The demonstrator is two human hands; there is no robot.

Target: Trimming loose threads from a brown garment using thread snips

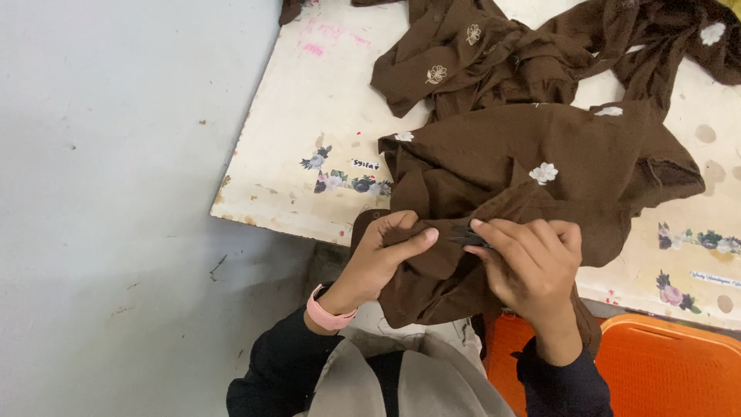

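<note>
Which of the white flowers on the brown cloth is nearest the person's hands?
The white flower just above the right hand, on the front fold of the brown cloth; the other flowers lie farther up the table.

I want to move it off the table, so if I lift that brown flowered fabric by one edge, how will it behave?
The brown fabric will likely flop and drape, since it already lies in soft folds and bunches. It is probably light, because it crumples easily between the left hand and right hand. A part hanging over the table edge suggests it could slide off.
</note>
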